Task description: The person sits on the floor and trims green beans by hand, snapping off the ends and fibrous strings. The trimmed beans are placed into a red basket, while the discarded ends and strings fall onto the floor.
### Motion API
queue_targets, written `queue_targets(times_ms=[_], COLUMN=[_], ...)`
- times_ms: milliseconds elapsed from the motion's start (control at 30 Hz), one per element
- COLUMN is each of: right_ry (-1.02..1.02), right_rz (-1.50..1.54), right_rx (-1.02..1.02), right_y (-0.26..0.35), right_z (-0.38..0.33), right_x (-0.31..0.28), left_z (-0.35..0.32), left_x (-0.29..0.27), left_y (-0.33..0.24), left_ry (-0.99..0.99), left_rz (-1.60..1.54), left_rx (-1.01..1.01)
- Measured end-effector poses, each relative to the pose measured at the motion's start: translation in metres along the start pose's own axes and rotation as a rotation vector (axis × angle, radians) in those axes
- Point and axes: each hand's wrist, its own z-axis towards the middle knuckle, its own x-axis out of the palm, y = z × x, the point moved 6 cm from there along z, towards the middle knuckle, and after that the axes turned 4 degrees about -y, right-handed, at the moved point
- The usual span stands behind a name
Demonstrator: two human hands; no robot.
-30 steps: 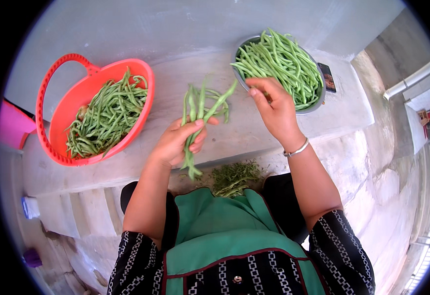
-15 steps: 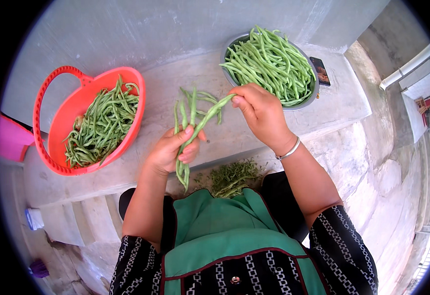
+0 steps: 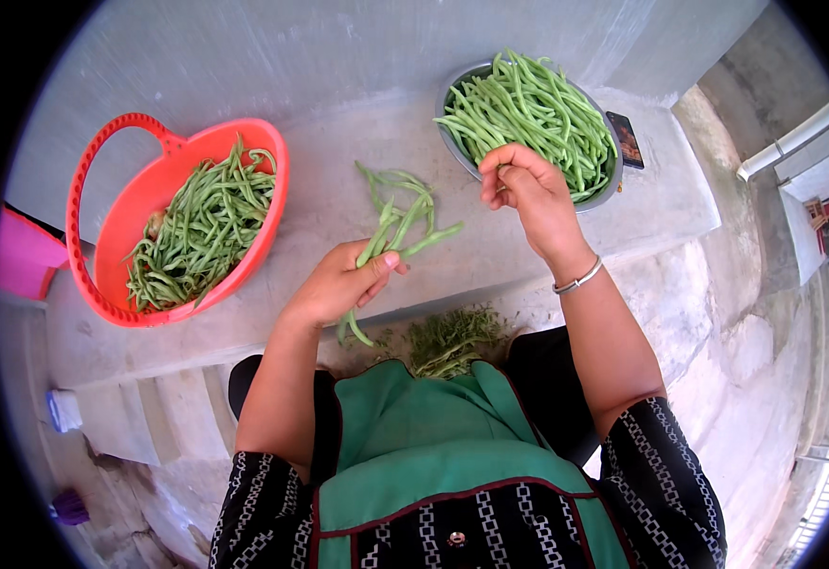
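Since the last frame your right hand [image 3: 526, 185] has drawn away from the bunch to the near rim of the metal bowl [image 3: 452, 147], fingers curled shut; whether it pinches anything, you cannot tell. Nearest you, a heap of green trimmings [image 3: 447, 341] lies just below the ledge's [image 3: 338, 123] front edge. Your left hand [image 3: 338, 284] is closed around a bunch of green beans [image 3: 397, 228], held above the ledge's middle. Farther left sits the red basket [image 3: 116, 237] of beans; the bowl, heaped with beans, stands at the far right, a dark phone [image 3: 627, 139] touching its right side.
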Motion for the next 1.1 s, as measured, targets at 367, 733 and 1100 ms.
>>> queue_targets(times_ms=[367,733,1100], right_ry=[0.204,0.308,0.24], right_rz=[-1.189,0.068,-0.162], right_rx=[-0.672,0.127,0.145], right_y=[0.005,-0.005,-0.026], right_z=[-0.028,-0.033,-0.024], right_x=[0.051,0.056,0.047], left_z=[0.0,0.0,-0.001], left_x=[-0.009,0.002,0.001], left_y=[0.0,-0.005,-0.019], left_ry=[-0.107,0.05,-0.173], left_rz=[0.455,0.197,0.758], left_rx=[-0.027,0.078,0.265])
